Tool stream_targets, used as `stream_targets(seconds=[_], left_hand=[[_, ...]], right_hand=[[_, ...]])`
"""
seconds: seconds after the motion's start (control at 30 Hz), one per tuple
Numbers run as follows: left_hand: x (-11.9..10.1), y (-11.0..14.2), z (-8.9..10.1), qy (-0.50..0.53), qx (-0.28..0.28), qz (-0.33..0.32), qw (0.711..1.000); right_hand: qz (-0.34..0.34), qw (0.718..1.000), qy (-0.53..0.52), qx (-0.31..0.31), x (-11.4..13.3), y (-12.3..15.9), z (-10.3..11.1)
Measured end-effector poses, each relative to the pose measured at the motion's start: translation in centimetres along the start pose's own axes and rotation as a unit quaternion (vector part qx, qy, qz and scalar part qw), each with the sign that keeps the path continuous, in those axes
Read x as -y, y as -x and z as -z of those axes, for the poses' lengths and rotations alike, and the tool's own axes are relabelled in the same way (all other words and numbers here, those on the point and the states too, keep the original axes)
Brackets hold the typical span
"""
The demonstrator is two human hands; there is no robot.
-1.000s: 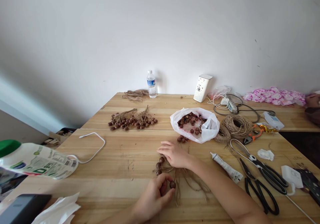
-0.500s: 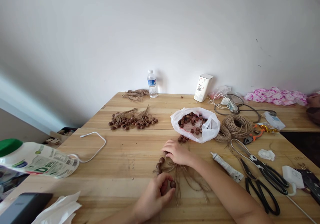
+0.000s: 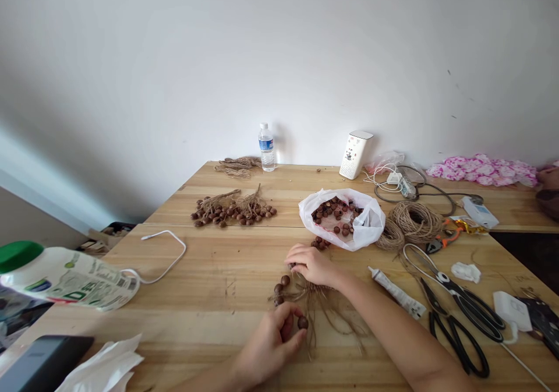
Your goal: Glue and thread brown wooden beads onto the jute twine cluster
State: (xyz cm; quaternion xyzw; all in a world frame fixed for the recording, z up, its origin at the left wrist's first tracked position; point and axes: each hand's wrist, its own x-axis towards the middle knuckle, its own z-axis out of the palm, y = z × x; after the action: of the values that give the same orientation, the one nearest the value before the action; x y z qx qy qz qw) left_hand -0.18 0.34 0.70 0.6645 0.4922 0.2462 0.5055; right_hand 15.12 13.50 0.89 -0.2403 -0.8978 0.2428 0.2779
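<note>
Soft, cool, moderately bright light fills the frame; the water bottle (image 3: 267, 152) throws a faint shadow rightward on the wall (image 3: 279, 60), which darkens toward middle left. A pale sheen lies on the wooden tabletop (image 3: 192, 316). Wide-angle stretching distorts the green-capped jar (image 3: 82, 275); the right hand (image 3: 313, 265) looks slightly soft.
</note>
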Motion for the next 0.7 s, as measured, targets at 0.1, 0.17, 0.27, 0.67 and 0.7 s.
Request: stream_targets(seconds=[0.1,0.17,0.27,0.67,0.7], left_hand=[[0.1,0.0,0.0,0.0,0.001,0.0,1.0],[0.2,0.0,-0.1,-0.002,0.002,0.0,1.0],[0.3,0.0,0.0,-0.006,0.002,0.0,1.0],[0.1,-0.1,-0.1,-0.004,0.001,0.0,1.0],[0.1,-0.1,0.0,-0.003,0.0,0.0,1.0]], right_hand=[[0.004,1.0,0.007,0.006,0.1,-0.1,0.1],[0.004,1.0,0.018,0.011,0.1,-0.1,0.3],[-0.002,0.999,0.046,0.019,0.2,-0.1,0.7],[-0.002,0.987,0.144,0.076,2.3,0.1,0.7],[-0.004,0.983,0.154,0.099,2.3,0.1,0.6]])
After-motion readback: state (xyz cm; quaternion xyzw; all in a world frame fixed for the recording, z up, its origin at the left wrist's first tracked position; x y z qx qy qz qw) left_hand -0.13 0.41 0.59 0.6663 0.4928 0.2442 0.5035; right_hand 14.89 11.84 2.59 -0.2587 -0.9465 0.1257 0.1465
